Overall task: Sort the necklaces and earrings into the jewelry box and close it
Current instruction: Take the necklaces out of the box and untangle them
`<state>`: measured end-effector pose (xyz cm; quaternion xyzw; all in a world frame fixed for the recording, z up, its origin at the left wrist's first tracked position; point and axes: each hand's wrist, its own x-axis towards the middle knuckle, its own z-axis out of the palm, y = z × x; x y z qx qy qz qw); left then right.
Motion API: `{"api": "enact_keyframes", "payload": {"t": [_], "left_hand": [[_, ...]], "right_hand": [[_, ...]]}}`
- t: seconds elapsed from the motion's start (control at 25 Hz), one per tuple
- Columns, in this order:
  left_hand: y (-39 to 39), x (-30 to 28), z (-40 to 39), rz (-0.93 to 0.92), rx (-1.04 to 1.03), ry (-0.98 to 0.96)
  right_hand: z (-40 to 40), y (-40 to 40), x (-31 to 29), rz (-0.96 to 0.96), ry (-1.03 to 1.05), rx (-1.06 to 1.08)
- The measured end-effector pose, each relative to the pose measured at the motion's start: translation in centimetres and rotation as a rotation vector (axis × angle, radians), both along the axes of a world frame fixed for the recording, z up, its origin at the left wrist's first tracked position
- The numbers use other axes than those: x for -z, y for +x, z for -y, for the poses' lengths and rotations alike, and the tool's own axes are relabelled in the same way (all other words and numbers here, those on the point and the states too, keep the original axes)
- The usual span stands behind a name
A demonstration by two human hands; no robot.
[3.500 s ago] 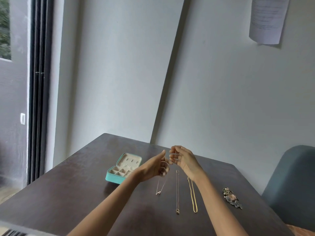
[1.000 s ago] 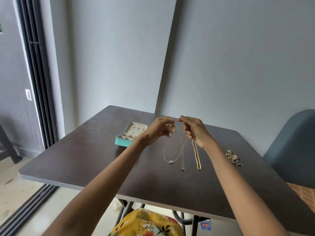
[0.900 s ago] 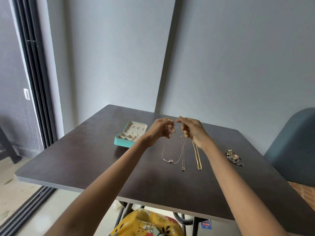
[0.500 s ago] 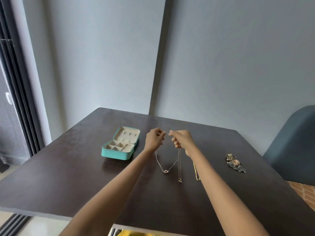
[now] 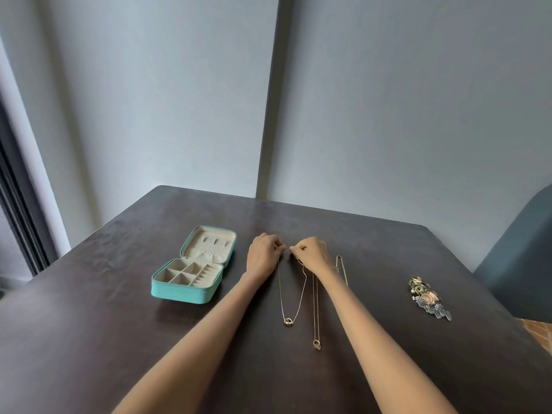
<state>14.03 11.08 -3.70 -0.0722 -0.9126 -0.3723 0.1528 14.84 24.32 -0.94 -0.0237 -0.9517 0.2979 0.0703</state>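
A teal jewelry box (image 5: 191,289) lies open on the dark table (image 5: 89,339), its cream compartments showing. My left hand (image 5: 263,253) and my right hand (image 5: 310,252) sit close together right of the box, each pinching one end of a thin necklace with a ring pendant (image 5: 288,321); its chain lies in a V on the table. A second pendant necklace (image 5: 316,343) stretches straight beside it. A gold chain (image 5: 342,270) is partly hidden behind my right forearm. A pile of earrings (image 5: 427,297) lies at the far right.
Grey walls meet at a corner behind the table. A blue-grey chair back (image 5: 519,264) stands at the right edge. A dark door frame (image 5: 18,210) runs along the left.
My hands have come down from mid-air to the table surface, and the necklace they hold now lies on the table. The view has tilted down and closer.
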Motion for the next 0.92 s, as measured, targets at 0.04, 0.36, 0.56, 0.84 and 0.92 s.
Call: {"api": "enact_keyframes", "payload": {"t": [0.04,0.36,0.56,0.84,0.92], "left_hand": [[-0.2,0.0,0.0,-0.005,-0.005,-0.022],[1.0,-0.9,-0.1,-0.008,-0.003,-0.131],[1.5,-1.3,-0.1,0.025,0.025,-0.221],[2.0,-0.9,0.3,0.074,0.062,-0.22],[2.1,-0.9,0.5,0.077,0.073,-0.234]], "right_hand": [[0.0,-0.1,0.3,-0.005,0.002,0.008],[-0.4,2.8,-1.3,-0.118,0.015,0.021],[-1.0,9.7,-2.1,-0.286,0.064,-0.037],[-0.2,14.5,1.3,-0.571,0.326,-0.174],[0.2,14.5,1.5,-0.582,0.35,-0.186]]}}
